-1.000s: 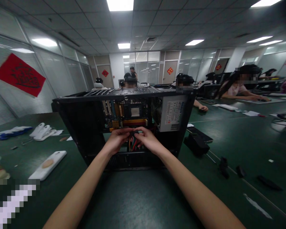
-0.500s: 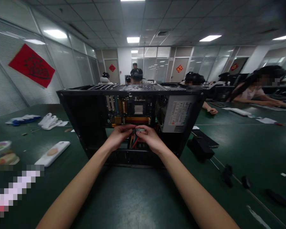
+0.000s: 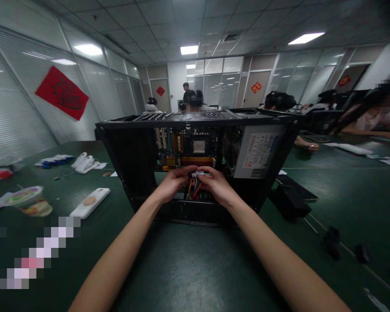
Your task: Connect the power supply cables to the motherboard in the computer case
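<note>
An open black computer case (image 3: 117, 164) stands on the green table in front of me. Both of my hands reach into its lower middle and pinch a white multi-pin power connector (image 3: 197, 173). Colored wires (image 3: 195, 188) hang below it, red, yellow and black among them. My left hand (image 3: 175, 184) grips the connector's left end, my right hand (image 3: 218, 184) its right end. Just above the fingers is the motherboard (image 3: 185, 147) with its memory slots (image 3: 198, 160). The grey power supply (image 3: 261, 151) with its fan sits at the right inside the case.
On the left lie a white power bank (image 3: 91, 203), a plastic cup (image 3: 30, 200) and white gloves (image 3: 84, 162). To the right are a black box (image 3: 290, 199), a thin rod (image 3: 315, 225) and small black parts (image 3: 331, 242). Several people sit at tables beyond.
My view has turned slightly left, so the scene sits further right. Both hands still hold the connector, whose white face now shows more plainly between the fingers.
</note>
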`<action>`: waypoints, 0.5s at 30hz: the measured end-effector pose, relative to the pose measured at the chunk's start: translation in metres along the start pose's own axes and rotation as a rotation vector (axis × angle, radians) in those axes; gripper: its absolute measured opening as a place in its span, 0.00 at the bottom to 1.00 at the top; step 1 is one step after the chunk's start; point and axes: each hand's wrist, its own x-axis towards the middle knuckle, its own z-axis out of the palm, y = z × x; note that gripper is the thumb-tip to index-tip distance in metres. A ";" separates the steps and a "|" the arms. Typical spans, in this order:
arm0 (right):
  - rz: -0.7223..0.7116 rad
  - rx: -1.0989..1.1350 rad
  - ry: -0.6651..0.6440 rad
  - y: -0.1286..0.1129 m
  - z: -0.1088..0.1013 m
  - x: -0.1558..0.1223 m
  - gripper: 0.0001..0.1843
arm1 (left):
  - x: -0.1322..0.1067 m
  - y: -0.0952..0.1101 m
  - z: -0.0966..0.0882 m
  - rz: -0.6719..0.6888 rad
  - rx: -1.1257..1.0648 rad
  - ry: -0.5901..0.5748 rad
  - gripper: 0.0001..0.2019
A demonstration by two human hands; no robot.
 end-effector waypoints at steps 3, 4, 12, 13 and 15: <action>-0.024 -0.013 0.018 -0.001 0.001 -0.001 0.24 | -0.002 0.002 0.000 0.024 0.023 -0.035 0.26; -0.030 -0.027 0.020 -0.001 0.002 -0.001 0.23 | -0.002 0.001 0.000 0.040 0.043 -0.037 0.26; -0.034 -0.122 0.046 -0.001 0.000 -0.002 0.22 | 0.003 -0.008 -0.003 0.055 0.084 -0.031 0.26; -0.032 -0.127 0.048 -0.002 0.000 -0.003 0.21 | 0.003 -0.007 -0.003 0.053 0.091 -0.034 0.26; -0.033 -0.140 0.053 -0.001 -0.001 -0.003 0.21 | 0.003 -0.005 -0.002 0.053 0.108 -0.037 0.26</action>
